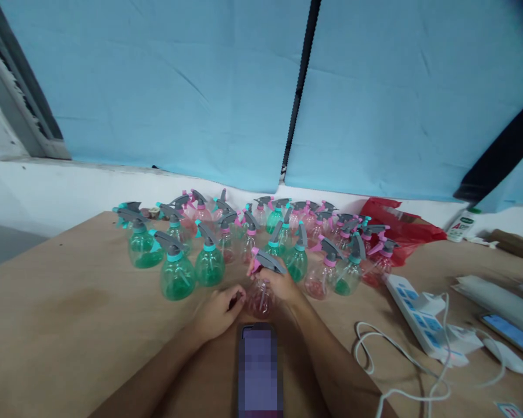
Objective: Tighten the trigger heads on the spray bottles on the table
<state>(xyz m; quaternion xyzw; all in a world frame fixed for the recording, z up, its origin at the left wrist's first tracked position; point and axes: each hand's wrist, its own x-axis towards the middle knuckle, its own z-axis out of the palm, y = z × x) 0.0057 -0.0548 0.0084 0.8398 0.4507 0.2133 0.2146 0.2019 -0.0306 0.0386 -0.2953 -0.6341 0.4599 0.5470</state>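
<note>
A clear pink spray bottle [260, 305] stands upright on the table, with a pink and grey trigger head [268, 262] on top. My right hand [282, 283] is wrapped round its neck, just below the trigger. To the left of this bottle rests my left hand [220, 312], fingers curled in towards the thumb and nothing visible in them; whether it touches the bottle I cannot tell. A phone [260, 368] with a blurred screen lies right in front of the bottle. Close behind my left hand stand a green spray bottle [210, 267] and another green spray bottle [177, 280].
Several more pink and green spray bottles [283, 220] crowd the back of the table [70, 325]. At the right are a red plastic bag [412, 238], a white bottle [462, 225], a power strip [418, 318], white cables [392, 342] and another phone [512, 334].
</note>
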